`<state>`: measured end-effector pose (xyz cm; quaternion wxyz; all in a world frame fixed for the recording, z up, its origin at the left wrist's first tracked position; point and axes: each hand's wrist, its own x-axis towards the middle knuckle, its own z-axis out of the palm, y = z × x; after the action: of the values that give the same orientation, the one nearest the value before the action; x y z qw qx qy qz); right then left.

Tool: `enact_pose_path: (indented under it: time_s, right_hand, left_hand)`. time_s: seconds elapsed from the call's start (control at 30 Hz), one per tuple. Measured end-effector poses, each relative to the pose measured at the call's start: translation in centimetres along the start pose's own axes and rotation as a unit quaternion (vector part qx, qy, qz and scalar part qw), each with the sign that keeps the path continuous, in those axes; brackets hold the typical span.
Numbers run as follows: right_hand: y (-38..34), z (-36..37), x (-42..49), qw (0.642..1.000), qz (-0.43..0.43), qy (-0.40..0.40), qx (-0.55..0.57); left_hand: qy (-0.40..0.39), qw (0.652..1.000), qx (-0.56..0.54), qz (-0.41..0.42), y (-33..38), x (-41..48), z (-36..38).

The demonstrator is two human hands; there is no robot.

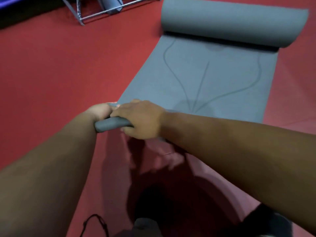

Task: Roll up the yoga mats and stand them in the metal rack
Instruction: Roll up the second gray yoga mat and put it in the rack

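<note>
Yoga mat (196, 79) lies flat on the red floor (59, 74), far end curled, and your left hand (100, 111) and right hand (142, 119) clamp its near corner only, so the roll may skew into a cone.

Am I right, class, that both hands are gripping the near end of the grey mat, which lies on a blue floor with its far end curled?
Not quite: the floor is red, not blue, as the head view shows. The left hand and right hand do grip the near end of the grey mat, and its far end is curled.
</note>
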<state>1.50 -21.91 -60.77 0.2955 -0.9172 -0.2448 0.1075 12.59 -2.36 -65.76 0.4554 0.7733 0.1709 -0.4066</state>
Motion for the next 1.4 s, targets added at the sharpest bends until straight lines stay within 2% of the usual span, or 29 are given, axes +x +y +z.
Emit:
enact_pose_path:
  time_s: [0.07,0.1,0.17,0.23,0.3,0.43,0.47,0.57,0.63,0.73,0.8,0.83,0.87,0.9,0.93,1.0,1.1,1.3,1.4]
  right_hand:
    - [1.3,-0.1,-1.6,0.996,0.03,-0.027,0.076]
    - [2.4,-0.4,-2.9,0.99,0.076,-0.051,0.104]
    - [5.2,-1.1,-6.6,0.968,0.184,-0.101,0.134]
    - [8.7,-1.5,-10.6,0.932,0.301,-0.164,0.116]
    - [11.3,-1.3,-14.6,0.893,0.37,-0.244,0.079]
    - [13.2,2.5,-18.8,0.847,0.334,-0.367,0.191]
    - [13.1,3.9,-19.1,0.852,0.332,-0.373,0.161]
    - [9.7,5.6,-19.0,0.874,0.291,-0.384,0.062]
    - [7.4,6.8,-19.5,0.889,0.25,-0.38,0.061]
    - [6.4,9.2,-21.0,0.895,0.254,-0.359,0.068]
    - [6.8,10.0,-22.3,0.891,0.258,-0.366,0.075]
    - [6.9,9.9,-22.9,0.89,0.262,-0.364,0.076]
    - [7.2,9.7,-23.6,0.884,0.279,-0.365,0.08]
    - [7.9,9.7,-24.4,0.88,0.29,-0.364,0.097]
    - [8.5,9.7,-25.1,0.868,0.304,-0.376,0.114]
    - [9.5,9.6,-26.3,0.845,0.321,-0.408,0.13]
    - [10.7,9.7,-26.4,0.834,0.334,-0.41,0.159]
    - [9.6,3.7,-23.5,0.819,0.322,-0.415,0.231]
    - [7.6,-2.2,-21.6,0.848,0.326,-0.398,0.125]
  left_hand:
    - [-0.023,0.997,0.062,-0.03,-0.6,-0.7,0.2]
    - [-0.027,0.994,0.096,-0.047,-0.6,-1.0,0.4]
    - [0.014,0.978,0.194,-0.071,-0.7,-1.4,1.1]
    - [0.058,0.938,0.337,-0.055,-0.7,-2.1,2.8]
    - [0.055,0.897,0.437,-0.032,-1.3,-3.9,5.8]
    - [0.018,0.845,0.534,0.0,-4.5,-4.9,10.9]
    - [0.013,0.826,0.563,0.005,-5.2,-5.4,12.0]
    - [0.011,0.73,0.683,0.009,-6.3,-7.5,14.7]
    - [-0.02,0.7,0.714,0.029,-5.6,-9.5,16.5]
    - [-0.101,0.673,0.731,0.057,-6.5,-11.7,19.9]
    - [-0.066,0.605,0.793,-0.022,-8.9,-12.0,23.0]
    - [-0.061,0.586,0.805,-0.071,-9.4,-12.7,24.1]
    - [-0.091,0.62,0.777,-0.055,-10.2,-12.1,24.9]
    - [-0.136,0.65,0.748,-0.003,-10.2,-11.0,25.2]
    - [-0.159,0.661,0.733,0.036,-9.9,-10.4,25.1]
    - [-0.189,0.632,0.748,0.072,-9.0,-10.3,24.9]
    - [-0.169,0.605,0.768,0.121,-8.8,-10.3,25.6]
    - [-0.188,0.669,0.712,0.099,-4.3,-11.8,22.7]
    - [-0.151,0.688,0.702,0.106,-0.3,-14.4,20.9]
